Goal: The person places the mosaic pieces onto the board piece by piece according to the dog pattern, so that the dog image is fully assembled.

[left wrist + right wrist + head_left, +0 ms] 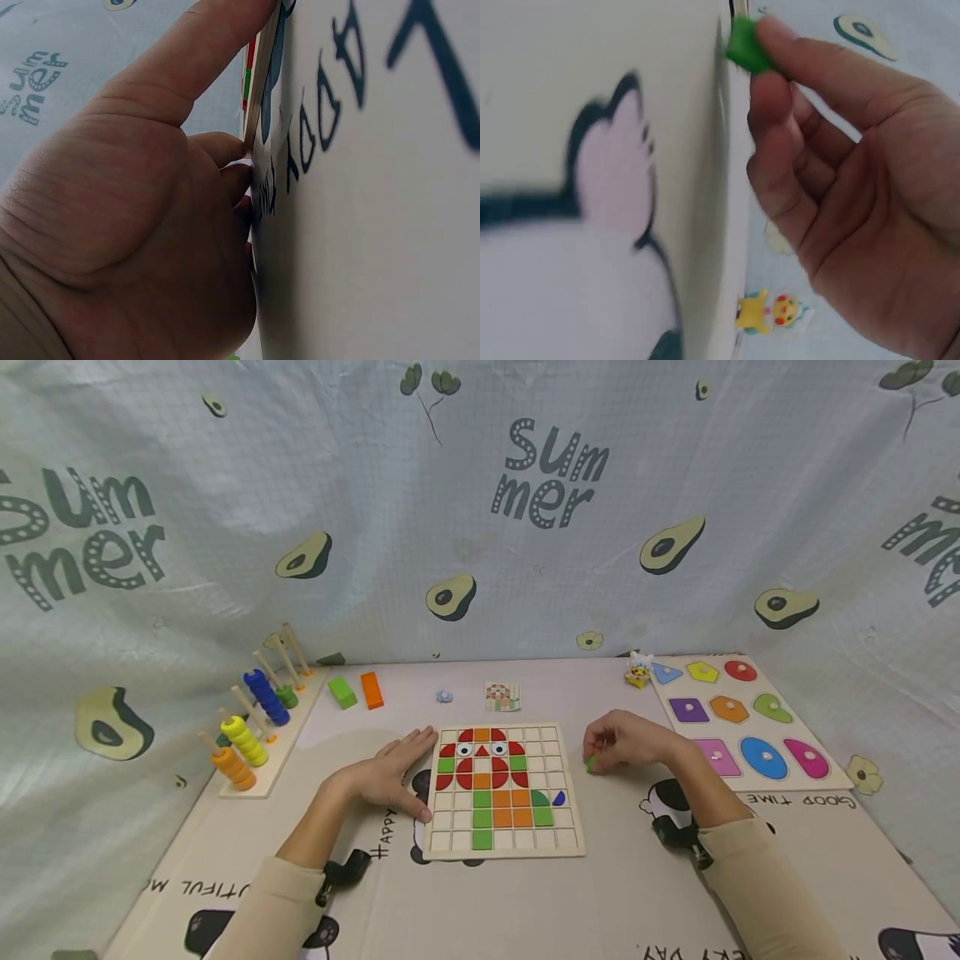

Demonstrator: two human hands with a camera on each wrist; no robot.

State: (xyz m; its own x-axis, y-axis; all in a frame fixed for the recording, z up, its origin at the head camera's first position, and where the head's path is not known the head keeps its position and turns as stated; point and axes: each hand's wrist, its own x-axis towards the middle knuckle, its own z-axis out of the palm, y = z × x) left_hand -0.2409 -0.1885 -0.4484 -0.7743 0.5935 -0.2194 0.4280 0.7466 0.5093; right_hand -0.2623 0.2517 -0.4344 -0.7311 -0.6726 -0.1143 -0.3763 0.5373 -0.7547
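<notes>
A wooden grid board (566, 853) lies flat on the table, partly filled with red, orange, green and white tiles that form an animal figure with two eyes. A small blue curved tile (558, 798) lies on its right side. My left hand (386, 781) is spread at the board's left side, fingertips and thumb right at its edge; the left wrist view shows the thumb (214, 52) stretched along the rim. Just right of the board, my right hand (618, 743) pinches a green tile (746, 45) between thumb and fingers, close over the table.
Behind the board lie a picture card (502, 697), a small blue piece (444, 697), a green block (342, 692) and an orange block (372, 690). A peg stacker (258, 781) stands left. Right are a shape puzzle (813, 727) and a toy figure (638, 670).
</notes>
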